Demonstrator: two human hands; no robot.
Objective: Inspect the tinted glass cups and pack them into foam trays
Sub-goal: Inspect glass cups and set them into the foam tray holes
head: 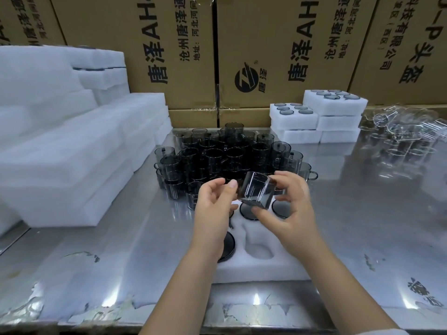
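Observation:
My right hand [289,209] grips a tinted glass cup [256,191], tilted on its side, above the far end of a white foam tray [261,267]. Thumb and fingers curl round the cup's base and rim. My left hand [214,209] is just left of the cup, fingers relaxed, fingertips near its side; whether they touch it is unclear. The tray holds several dark cups [248,212] in its wells, and one well [258,251] near me is empty. A dense cluster of loose tinted cups [225,155] stands on the metal table behind the tray.
Stacks of white foam trays [67,151] fill the left side. Packed foam trays [319,119] are stacked at the back right. Clear glass cups [406,136] lie at the far right. Cardboard boxes [217,49] form the back wall. The steel table [96,274] has peeling film.

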